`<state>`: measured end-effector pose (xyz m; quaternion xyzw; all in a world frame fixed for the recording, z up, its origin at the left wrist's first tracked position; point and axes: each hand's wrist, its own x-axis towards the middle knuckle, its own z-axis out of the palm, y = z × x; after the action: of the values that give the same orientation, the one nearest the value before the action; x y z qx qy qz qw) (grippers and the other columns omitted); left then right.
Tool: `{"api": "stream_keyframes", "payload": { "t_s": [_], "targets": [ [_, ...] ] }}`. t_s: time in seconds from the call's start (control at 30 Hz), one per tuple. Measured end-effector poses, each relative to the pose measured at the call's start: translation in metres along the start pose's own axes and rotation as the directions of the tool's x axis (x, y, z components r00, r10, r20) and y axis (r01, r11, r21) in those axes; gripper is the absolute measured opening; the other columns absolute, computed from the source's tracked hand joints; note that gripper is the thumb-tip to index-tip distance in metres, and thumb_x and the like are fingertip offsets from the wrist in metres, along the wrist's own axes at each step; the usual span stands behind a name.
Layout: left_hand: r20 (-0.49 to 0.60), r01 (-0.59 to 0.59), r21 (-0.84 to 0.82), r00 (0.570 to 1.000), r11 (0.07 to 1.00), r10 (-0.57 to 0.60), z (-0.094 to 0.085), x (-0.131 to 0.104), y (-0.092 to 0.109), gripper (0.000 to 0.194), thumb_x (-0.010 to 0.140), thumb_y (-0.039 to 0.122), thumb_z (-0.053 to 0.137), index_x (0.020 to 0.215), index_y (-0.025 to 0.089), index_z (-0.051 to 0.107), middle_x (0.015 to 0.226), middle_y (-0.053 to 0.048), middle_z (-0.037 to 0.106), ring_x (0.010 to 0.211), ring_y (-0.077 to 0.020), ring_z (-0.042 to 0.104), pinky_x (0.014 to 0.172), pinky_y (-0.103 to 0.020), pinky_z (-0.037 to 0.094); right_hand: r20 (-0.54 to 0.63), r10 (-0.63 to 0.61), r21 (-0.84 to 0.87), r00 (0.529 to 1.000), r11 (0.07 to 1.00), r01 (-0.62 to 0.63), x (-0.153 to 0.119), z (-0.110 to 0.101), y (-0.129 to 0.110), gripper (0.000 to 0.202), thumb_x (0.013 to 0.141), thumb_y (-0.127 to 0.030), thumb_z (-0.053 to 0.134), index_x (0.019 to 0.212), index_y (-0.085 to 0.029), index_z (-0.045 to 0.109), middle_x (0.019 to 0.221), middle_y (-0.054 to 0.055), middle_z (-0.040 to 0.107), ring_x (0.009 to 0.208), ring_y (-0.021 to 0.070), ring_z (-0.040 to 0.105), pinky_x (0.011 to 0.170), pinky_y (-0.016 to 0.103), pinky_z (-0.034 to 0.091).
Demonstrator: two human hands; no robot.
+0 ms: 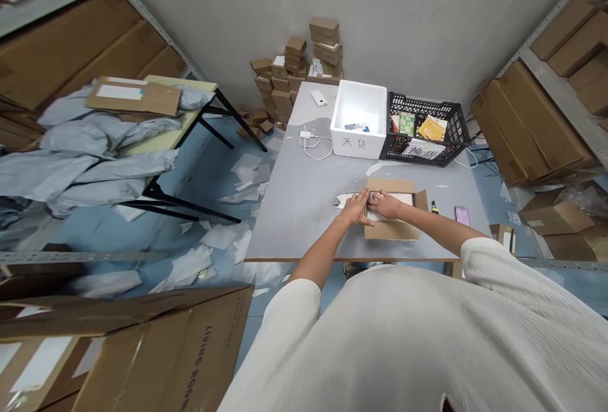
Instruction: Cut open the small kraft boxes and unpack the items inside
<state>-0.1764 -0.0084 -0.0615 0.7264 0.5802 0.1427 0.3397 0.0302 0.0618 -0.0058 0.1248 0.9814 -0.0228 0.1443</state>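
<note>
An open cardboard box (393, 232) lies on the grey table, its flaps folded outward. Something flat and white (406, 198) shows inside it. At the box's left end, my left hand (354, 210) grips the edge, thumb toward me and fingers along the far part. My right hand (386, 205) reaches into the box near that same end with its fingers curled; what they hold, if anything, is hidden. A white paper piece (342, 200) sticks out by my left hand.
Behind the box stand a white foam bin (358, 148) and a black plastic crate (396, 151) holding colourful packets. A cutter knife (434, 207) and a pink-purple item (462, 216) lie at right. A phone (318, 98) and a white charger cable (317, 157) are at back left.
</note>
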Motion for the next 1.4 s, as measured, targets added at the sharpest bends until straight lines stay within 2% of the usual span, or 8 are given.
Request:
{"api": "stream_keyframes", "payload": {
  "t_s": [0.27, 0.53, 0.7, 0.83, 1.0, 1.13, 1.3, 1.4],
  "targets": [
    [0.062, 0.032, 0.105, 0.997, 0.994, -0.038, -0.011, -0.006, 0.010, 0.156, 0.062, 0.084, 0.091, 0.181, 0.026, 0.009, 0.188, -0.018, 0.008, 0.163, -0.0526, 0.031, 0.129, -0.058, 0.030, 0.015, -0.022, -0.198, 1.000, 0.980, 0.024, 0.007, -0.009, 0.003, 0.027, 0.102, -0.021, 0.059, 0.116, -0.021, 0.083, 0.132, 0.015, 0.070, 0.135, 0.0354, 0.052, 0.122, 0.053, 0.034],
    [0.067, 0.073, 0.101, 0.995, 0.992, -0.080, -0.010, -0.003, 0.007, 0.159, 0.060, 0.080, 0.094, 0.181, 0.026, 0.006, 0.188, -0.020, 0.005, 0.165, -0.0546, 0.027, 0.129, -0.059, 0.030, -0.012, 0.192, 0.034, 0.981, 0.981, -0.192, -0.042, -0.023, 0.006, 0.033, 0.100, -0.017, 0.059, 0.125, -0.018, 0.080, 0.143, 0.021, 0.066, 0.128, 0.0376, 0.056, 0.109, 0.048, 0.041],
    [0.055, 0.078, 0.130, 0.995, 0.988, -0.086, -0.008, -0.005, 0.005, 0.158, 0.060, 0.082, 0.094, 0.180, 0.027, 0.006, 0.188, -0.020, 0.007, 0.164, -0.0544, 0.029, 0.128, -0.057, 0.032, -0.052, 0.410, 0.253, 0.911, 0.888, -0.385, -0.078, -0.040, 0.023, 0.031, 0.102, -0.018, 0.056, 0.125, -0.018, 0.078, 0.121, 0.019, 0.078, 0.117, 0.0357, 0.065, 0.104, 0.046, 0.044],
    [0.062, 0.071, 0.165, 0.995, 0.984, -0.082, -0.009, -0.003, 0.003, 0.156, 0.059, 0.080, 0.095, 0.180, 0.028, 0.011, 0.186, -0.021, 0.014, 0.160, -0.0534, 0.036, 0.125, -0.056, 0.036, -0.262, 0.658, 0.550, 0.706, 0.703, -0.451, -0.114, -0.052, 0.053, 0.032, 0.102, -0.033, 0.059, 0.127, -0.021, 0.075, 0.122, 0.013, 0.080, 0.112, 0.0336, 0.068, 0.099, 0.043, 0.051],
    [0.093, 0.101, 0.188, 0.988, 0.977, -0.120, -0.014, -0.002, 0.003, 0.156, 0.064, 0.083, 0.090, 0.180, 0.029, 0.003, 0.188, -0.019, 0.006, 0.164, -0.0552, 0.029, 0.127, -0.059, 0.033, -0.373, 0.897, 0.860, 0.237, 0.430, -0.274, -0.160, -0.044, 0.102, 0.035, 0.090, -0.049, 0.073, 0.108, -0.019, 0.073, 0.107, 0.008, 0.079, 0.098, 0.0287, 0.069, 0.095, 0.042, 0.056],
    [0.126, 0.125, 0.216, 0.980, 0.968, -0.155, -0.018, -0.002, 0.003, 0.158, 0.063, 0.090, 0.086, 0.180, 0.029, 0.000, 0.188, -0.017, 0.001, 0.165, -0.0563, 0.026, 0.128, -0.059, 0.032, -0.181, 0.980, 0.984, -0.079, 0.181, -0.008, -0.187, -0.006, 0.123, 0.035, 0.085, -0.051, 0.075, 0.097, -0.019, 0.069, 0.097, 0.004, 0.074, 0.091, 0.0225, 0.068, 0.091, 0.040, 0.059],
    [0.135, 0.150, 0.284, 0.972, 0.947, -0.194, -0.019, -0.001, 0.004, 0.158, 0.064, 0.089, 0.086, 0.180, 0.030, -0.002, 0.188, -0.017, 0.002, 0.164, -0.0548, 0.030, 0.127, -0.058, 0.036, 0.196, 0.938, 0.937, -0.285, -0.094, 0.336, -0.199, 0.067, 0.112, 0.033, 0.075, -0.040, 0.086, 0.088, -0.021, 0.062, 0.087, 0.001, 0.071, 0.088, 0.0191, 0.067, 0.084, 0.034, 0.061],
    [0.139, 0.165, 0.328, 0.965, 0.930, -0.220, -0.020, 0.001, 0.006, 0.159, 0.064, 0.088, 0.087, 0.180, 0.029, -0.003, 0.188, -0.018, 0.003, 0.164, -0.0540, 0.031, 0.127, -0.056, 0.036, 0.328, 0.891, 0.901, -0.315, -0.193, 0.389, -0.200, 0.109, 0.097, 0.033, 0.073, -0.037, 0.086, 0.084, -0.023, 0.057, 0.080, -0.003, 0.065, 0.081, 0.0173, 0.064, 0.076, 0.032, 0.062]
  ]
}}
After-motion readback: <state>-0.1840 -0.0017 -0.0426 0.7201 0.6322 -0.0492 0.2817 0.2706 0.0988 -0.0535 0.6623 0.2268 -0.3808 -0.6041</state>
